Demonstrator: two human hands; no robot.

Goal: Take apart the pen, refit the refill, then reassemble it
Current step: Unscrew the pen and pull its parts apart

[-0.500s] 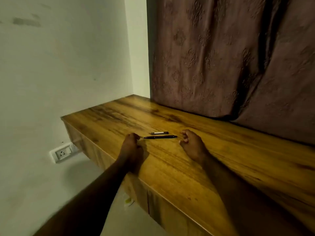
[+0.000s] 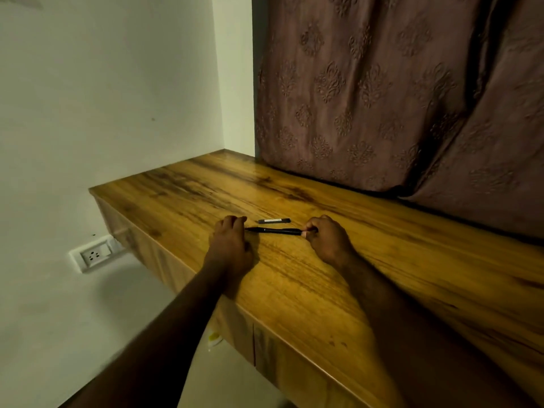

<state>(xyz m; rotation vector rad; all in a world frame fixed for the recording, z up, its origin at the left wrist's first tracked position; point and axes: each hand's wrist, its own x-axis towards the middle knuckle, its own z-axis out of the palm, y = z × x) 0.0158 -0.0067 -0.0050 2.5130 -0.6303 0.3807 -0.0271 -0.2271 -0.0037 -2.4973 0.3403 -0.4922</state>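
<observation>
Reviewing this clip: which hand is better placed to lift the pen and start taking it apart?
Probably the right. The right hand pinches one end of the pen, which lies on the table. The left hand sits curled at the tip, its grip unclear.

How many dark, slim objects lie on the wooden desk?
2. A black pen lies between the left hand and the right hand; a shorter dark piece lies just behind it, apart. Hands may hide more.
</observation>
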